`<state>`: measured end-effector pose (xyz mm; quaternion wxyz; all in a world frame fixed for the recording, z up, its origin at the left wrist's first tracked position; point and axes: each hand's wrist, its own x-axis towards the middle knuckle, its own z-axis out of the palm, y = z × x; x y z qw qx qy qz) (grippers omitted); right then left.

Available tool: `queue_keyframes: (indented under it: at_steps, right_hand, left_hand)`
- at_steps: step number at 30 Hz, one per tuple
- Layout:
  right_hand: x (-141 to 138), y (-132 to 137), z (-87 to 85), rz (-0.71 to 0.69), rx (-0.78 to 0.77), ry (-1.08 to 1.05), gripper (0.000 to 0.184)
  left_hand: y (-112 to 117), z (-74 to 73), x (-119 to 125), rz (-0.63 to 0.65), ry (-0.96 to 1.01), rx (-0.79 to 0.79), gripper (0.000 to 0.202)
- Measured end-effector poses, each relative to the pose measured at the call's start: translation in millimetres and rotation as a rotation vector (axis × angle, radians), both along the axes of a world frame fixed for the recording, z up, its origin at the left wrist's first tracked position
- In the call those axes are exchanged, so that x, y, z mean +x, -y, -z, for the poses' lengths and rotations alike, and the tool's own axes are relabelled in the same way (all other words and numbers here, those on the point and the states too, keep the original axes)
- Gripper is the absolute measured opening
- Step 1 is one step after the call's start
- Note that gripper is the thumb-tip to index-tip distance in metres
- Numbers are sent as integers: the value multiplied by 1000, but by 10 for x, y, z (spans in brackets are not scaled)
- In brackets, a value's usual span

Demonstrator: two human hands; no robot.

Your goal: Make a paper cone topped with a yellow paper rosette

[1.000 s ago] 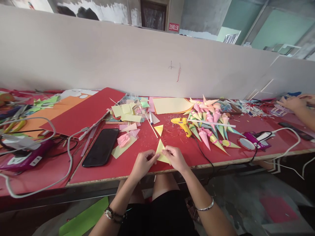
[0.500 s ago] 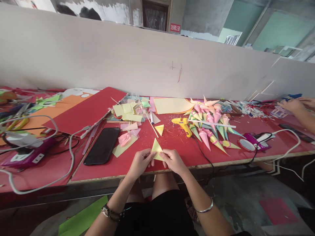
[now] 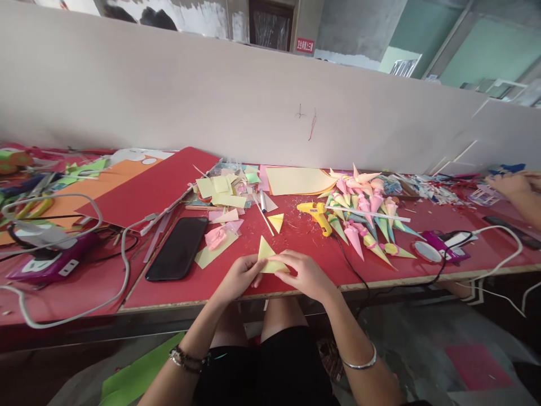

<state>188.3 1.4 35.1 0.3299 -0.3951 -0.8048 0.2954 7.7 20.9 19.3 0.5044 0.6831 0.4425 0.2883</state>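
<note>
A pale yellow piece of paper (image 3: pixel 266 251), pointed at the top, is held just above the near table edge. My left hand (image 3: pixel 242 274) pinches its left side between thumb and fingers. My right hand (image 3: pixel 305 273) grips the right side, fingers bent over the paper and thumb below. Just beyond the hands lie another small yellow paper triangle (image 3: pixel 276 222), a thin white stick (image 3: pixel 265 219) and a pen (image 3: pixel 262 202). To the right of these rests a yellow glue gun (image 3: pixel 316 216), a long clear glue stick (image 3: pixel 372 214) reaching out behind it.
Several pastel paper cones (image 3: pixel 367 208) are heaped at right. A black phone (image 3: pixel 177 248), a crumpled pink paper (image 3: pixel 216 237) and paper scraps (image 3: pixel 222 190) lie at left. White cables loop from purple power strips (image 3: pixel 54 259). A co-worker's hand (image 3: pixel 509 183) is at far right.
My right hand has shifted slightly right and its fingers now lie over the paper. The paper has turned, its lower edge now stretching toward the right. The view has moved slightly.
</note>
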Motion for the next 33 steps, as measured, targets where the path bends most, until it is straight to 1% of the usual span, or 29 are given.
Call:
queue_keyframes:
  at_steps: [3, 7, 12, 17, 20, 24, 27, 33]
  right_hand:
    - [4, -11, 17, 18, 54, 108, 32]
    - [27, -12, 26, 7, 70, 194, 36]
    - [52, -1, -5, 2, 14, 193, 32]
    - [43, 11, -10, -2, -11, 167, 42]
    - [51, 4, -14, -13, -55, 151, 45]
    - [73, -5, -62, -26, -108, 143, 38]
    - [76, -2, -103, -14, -122, 172, 33]
    - [56, 12, -122, -6, -119, 219, 36]
  left_hand:
    - [13, -3, 20, 23, 29, -62, 36]
    - [33, 7, 46, -13, 53, -90, 43]
    - [40, 37, 60, -34, 14, -55, 45]
    - [45, 57, 72, -49, -25, -29, 44]
    - [45, 71, 80, -43, -70, 10, 46]
    - [46, 82, 90, -34, -102, 47, 46]
    - [47, 86, 94, -40, -110, 42, 46]
    - [47, 97, 88, -54, -83, 13, 45]
